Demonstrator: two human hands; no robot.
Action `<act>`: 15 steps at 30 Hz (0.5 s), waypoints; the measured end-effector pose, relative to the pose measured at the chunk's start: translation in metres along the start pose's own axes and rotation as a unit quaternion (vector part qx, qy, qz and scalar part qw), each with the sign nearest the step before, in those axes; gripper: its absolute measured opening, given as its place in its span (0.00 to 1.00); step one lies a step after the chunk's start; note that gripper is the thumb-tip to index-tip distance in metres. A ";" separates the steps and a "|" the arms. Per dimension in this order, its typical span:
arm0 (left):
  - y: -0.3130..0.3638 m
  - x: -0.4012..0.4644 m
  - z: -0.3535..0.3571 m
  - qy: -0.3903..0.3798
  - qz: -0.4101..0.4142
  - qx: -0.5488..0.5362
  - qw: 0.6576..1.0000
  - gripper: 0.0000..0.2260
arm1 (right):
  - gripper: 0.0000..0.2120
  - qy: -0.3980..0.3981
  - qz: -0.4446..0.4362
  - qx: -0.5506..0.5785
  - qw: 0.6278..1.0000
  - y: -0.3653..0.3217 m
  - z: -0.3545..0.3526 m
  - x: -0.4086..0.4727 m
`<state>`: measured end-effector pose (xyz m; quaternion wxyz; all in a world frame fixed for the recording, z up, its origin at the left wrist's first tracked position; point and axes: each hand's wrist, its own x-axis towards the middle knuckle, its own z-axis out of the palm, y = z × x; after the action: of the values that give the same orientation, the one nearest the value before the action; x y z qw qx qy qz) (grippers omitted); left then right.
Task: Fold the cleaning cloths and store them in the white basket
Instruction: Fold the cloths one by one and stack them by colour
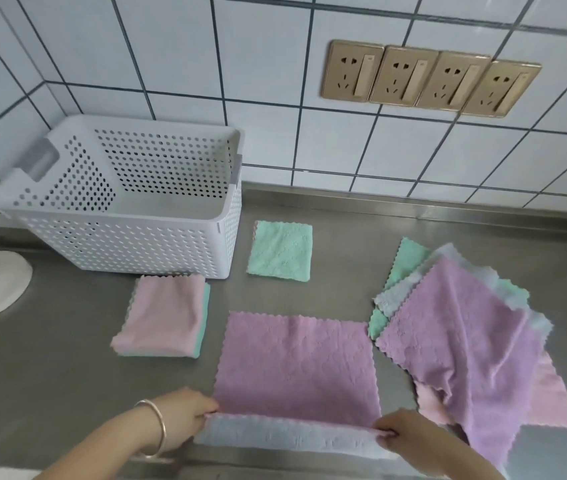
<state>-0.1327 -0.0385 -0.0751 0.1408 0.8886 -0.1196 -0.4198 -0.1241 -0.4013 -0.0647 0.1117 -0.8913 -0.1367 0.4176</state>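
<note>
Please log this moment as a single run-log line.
left hand, right hand: pinch near edge of purple cloth | fold: starting | white basket: appears empty | unfolded pile: right

Left hand (190,410) and right hand (401,432) both pinch, fingers apparently curled.

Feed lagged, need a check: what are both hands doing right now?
Left hand: pinching the near left corner of the flat purple microfibre cloth.
Right hand: pinching the same cloth's near right corner.
</note>
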 end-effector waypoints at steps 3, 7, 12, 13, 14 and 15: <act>-0.002 0.012 -0.018 0.055 -0.047 -0.061 0.996 0.12 | 0.22 0.048 0.056 0.100 0.992 0.001 -0.013 0.010; 0.000 0.036 -0.034 0.169 -0.104 -0.183 0.963 0.11 | 0.11 0.129 0.101 0.256 0.953 0.003 -0.027 0.029; 0.008 0.065 -0.040 0.256 -0.181 -0.255 0.915 0.08 | 0.11 0.214 0.169 0.343 0.899 0.006 -0.032 0.062; 0.009 0.072 -0.041 0.267 -0.198 -0.262 0.906 0.08 | 0.12 0.223 0.179 0.340 0.896 0.007 -0.033 0.066; 0.011 0.078 -0.042 0.273 -0.215 -0.267 0.899 0.09 | 0.13 0.231 0.182 0.334 0.895 0.006 -0.035 0.070; 0.012 0.083 -0.043 0.276 -0.232 -0.269 0.893 0.10 | 0.12 0.236 0.186 0.331 0.894 0.005 -0.036 0.072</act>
<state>-0.0488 -0.0708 -0.1042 0.3001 0.8994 0.2511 -0.1948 -0.0507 -0.3846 -0.0950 0.3498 -0.8843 0.2080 0.2289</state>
